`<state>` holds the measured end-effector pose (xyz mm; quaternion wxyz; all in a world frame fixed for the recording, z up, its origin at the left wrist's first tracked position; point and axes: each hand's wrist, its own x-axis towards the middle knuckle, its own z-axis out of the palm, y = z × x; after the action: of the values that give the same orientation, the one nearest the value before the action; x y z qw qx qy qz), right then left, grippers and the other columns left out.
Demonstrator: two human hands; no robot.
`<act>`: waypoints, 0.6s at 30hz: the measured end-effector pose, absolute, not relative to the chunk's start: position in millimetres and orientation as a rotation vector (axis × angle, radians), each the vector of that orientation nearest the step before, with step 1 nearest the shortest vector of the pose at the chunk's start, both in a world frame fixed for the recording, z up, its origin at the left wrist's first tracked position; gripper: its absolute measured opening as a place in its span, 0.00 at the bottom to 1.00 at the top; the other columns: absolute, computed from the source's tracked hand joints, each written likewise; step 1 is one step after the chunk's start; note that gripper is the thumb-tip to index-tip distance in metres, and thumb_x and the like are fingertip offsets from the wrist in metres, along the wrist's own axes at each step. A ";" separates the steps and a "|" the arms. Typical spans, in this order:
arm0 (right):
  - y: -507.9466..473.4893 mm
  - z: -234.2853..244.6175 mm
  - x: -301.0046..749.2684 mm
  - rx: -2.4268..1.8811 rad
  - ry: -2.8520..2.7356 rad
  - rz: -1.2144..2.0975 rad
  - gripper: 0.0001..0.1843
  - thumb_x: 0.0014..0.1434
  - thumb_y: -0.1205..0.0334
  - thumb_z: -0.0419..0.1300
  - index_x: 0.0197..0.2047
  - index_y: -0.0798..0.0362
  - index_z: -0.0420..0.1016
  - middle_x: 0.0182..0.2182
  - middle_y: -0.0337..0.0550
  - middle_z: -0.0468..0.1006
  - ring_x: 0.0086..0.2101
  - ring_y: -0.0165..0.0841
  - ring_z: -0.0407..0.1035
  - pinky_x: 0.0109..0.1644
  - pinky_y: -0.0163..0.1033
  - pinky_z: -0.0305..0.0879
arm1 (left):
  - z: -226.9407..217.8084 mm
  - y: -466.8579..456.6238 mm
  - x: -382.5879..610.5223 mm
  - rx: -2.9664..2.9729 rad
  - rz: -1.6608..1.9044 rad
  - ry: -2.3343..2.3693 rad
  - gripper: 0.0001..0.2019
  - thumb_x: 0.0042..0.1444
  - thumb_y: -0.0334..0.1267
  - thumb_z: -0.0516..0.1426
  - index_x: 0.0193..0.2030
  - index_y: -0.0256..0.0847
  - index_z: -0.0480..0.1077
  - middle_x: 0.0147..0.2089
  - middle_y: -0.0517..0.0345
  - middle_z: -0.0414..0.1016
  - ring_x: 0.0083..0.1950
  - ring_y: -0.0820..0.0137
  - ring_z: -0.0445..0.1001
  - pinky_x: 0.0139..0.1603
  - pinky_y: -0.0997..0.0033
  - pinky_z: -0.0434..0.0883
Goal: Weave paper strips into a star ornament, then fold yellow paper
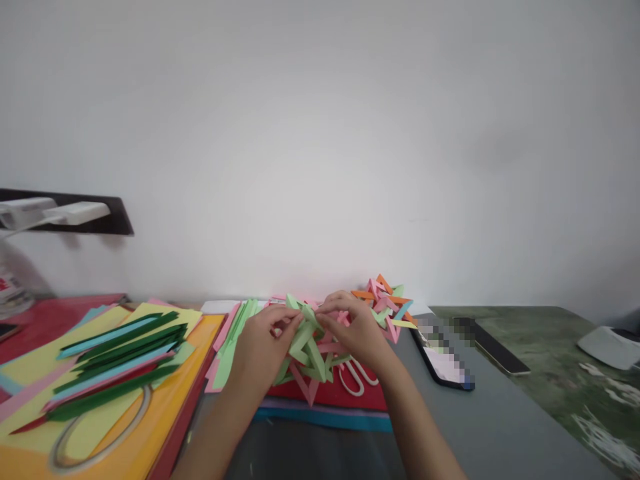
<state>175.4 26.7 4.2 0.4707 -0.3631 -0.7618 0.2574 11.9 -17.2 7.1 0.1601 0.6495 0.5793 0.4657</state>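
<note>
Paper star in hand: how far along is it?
Done: one multicolour star lies finished behind the hands. In hand: left hand and right hand pinch the green-and-pink star, its frames already interlocked. Left: folded strips on the yellow sheets and green strips beside the left hand lie unused.

Matt green and pink paper star point(310, 350), matt coloured paper strips point(120, 360), glossy phone point(443, 357), smooth grey tabletop point(500, 427)
</note>
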 end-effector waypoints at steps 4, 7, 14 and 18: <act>24.2 4.8 172.4 -0.871 -1.880 0.648 0.04 0.50 0.66 0.58 0.28 0.51 0.75 0.30 0.41 0.75 0.35 0.33 0.68 0.41 0.39 0.62 | 3.8 -14.6 7.2 1.764 1.349 1.609 0.12 0.51 0.46 0.54 0.33 0.42 0.75 0.34 0.56 0.78 0.34 0.67 0.74 0.32 0.70 0.71; 21.8 6.2 172.1 -0.930 -1.852 0.654 0.05 0.50 0.66 0.58 0.31 0.51 0.74 0.30 0.40 0.75 0.35 0.32 0.68 0.39 0.38 0.63 | 3.1 -14.9 5.5 1.662 1.359 1.560 0.14 0.51 0.48 0.54 0.38 0.42 0.74 0.38 0.54 0.77 0.36 0.67 0.75 0.34 0.69 0.73; 11.4 11.4 171.7 -1.103 -1.806 0.608 0.09 0.51 0.64 0.56 0.37 0.51 0.72 0.27 0.39 0.73 0.27 0.31 0.66 0.31 0.36 0.64 | 3.7 -19.7 11.6 1.783 1.331 1.670 0.26 0.40 0.49 0.62 0.47 0.45 0.65 0.45 0.55 0.71 0.47 0.63 0.70 0.40 0.66 0.71; 5.3 17.4 171.5 -1.079 -1.844 0.749 0.11 0.53 0.64 0.55 0.41 0.52 0.71 0.24 0.37 0.72 0.21 0.27 0.64 0.24 0.33 0.61 | 1.7 -19.0 15.9 1.795 1.263 1.636 0.19 0.46 0.49 0.58 0.45 0.44 0.67 0.46 0.55 0.71 0.47 0.65 0.70 0.45 0.64 0.69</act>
<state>171.5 5.3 17.4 0.4249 -0.4313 -0.7375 0.2994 15.9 -19.0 1.7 0.2007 0.6422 0.5856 0.4521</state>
